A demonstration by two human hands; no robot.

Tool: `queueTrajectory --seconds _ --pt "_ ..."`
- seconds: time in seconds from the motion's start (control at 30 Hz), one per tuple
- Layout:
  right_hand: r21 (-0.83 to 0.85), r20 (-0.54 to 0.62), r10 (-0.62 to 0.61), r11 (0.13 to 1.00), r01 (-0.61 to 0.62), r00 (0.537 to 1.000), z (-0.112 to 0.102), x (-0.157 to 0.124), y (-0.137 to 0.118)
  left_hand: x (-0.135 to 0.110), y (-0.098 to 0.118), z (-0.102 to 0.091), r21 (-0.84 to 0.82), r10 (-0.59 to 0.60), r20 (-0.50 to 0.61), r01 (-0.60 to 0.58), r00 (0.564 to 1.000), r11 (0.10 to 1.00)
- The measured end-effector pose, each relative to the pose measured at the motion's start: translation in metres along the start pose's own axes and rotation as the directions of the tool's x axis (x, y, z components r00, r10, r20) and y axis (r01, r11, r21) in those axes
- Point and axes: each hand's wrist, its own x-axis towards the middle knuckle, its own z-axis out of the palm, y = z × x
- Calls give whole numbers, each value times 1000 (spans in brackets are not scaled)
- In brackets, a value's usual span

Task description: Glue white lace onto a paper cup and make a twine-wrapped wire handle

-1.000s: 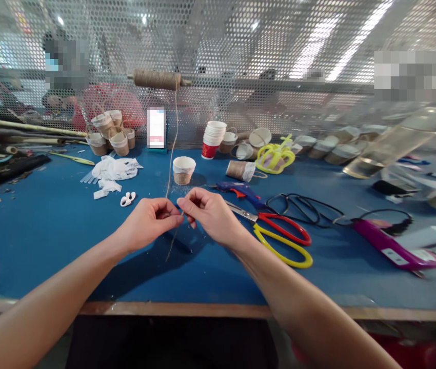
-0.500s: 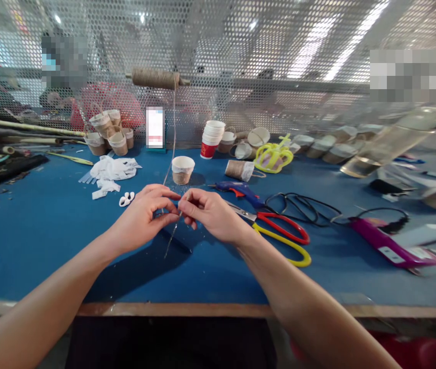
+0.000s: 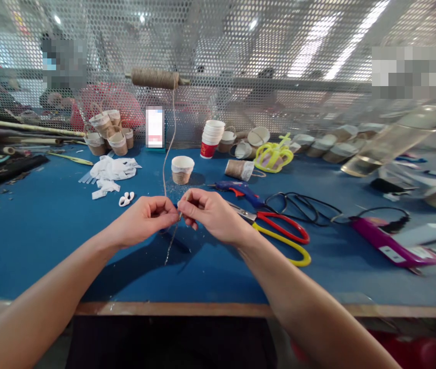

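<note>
Brown twine [image 3: 164,169] runs down from a spool [image 3: 155,78] on the mesh to my hands over the table. My left hand [image 3: 146,219] pinches the twine, thumb against fingers. Touching or almost touching it, my right hand [image 3: 208,212] is closed on the twine too, and a thin loose end hangs below the fingertips. Exactly how the strands cross between the fingers is hidden. Just beyond the hands a twine-wrapped paper cup [image 3: 182,173] with a white rim stands upright. Red-and-yellow-handled scissors [image 3: 279,230] lie by my right wrist, blades partly behind it.
A blue glue gun [image 3: 239,189] and its black cord lie right of the hands. Behind stand stacked paper cups [image 3: 212,137], a yellow crown-shaped piece [image 3: 274,156] and a phone [image 3: 155,127]. White gloves [image 3: 114,169] lie left; a purple power strip [image 3: 393,243] lies right.
My left hand's fingers have closed into a pinch, and that hand has lowered slightly. The twine from the spool now hangs slacker, in a curve. My right hand has barely moved.
</note>
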Motion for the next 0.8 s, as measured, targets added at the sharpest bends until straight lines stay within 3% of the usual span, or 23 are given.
queueTrajectory --seconds 0.3,0.43,0.5,0.63,0.8 --pt "-84 13 -55 995 56 998 0 1 1 2 -4 -5 -16 24 64 -23 998 1000" --pt "-191 -28 -98 977 91 995 2 1 1 2 -7 -1 -114 -40 51 46 998 992" --pt "-152 -28 -98 984 93 995 3 1 2 3 -7 1 -189 -31 37 37 999 981" --pt "46 -36 -79 996 80 996 2 3 6 3 -8 -1 -377 3 -31 -14 1000 926" --pt "-86 -31 -103 991 100 994 10 5 14 5 -11 -4 -563 -39 -171 -65 984 824"
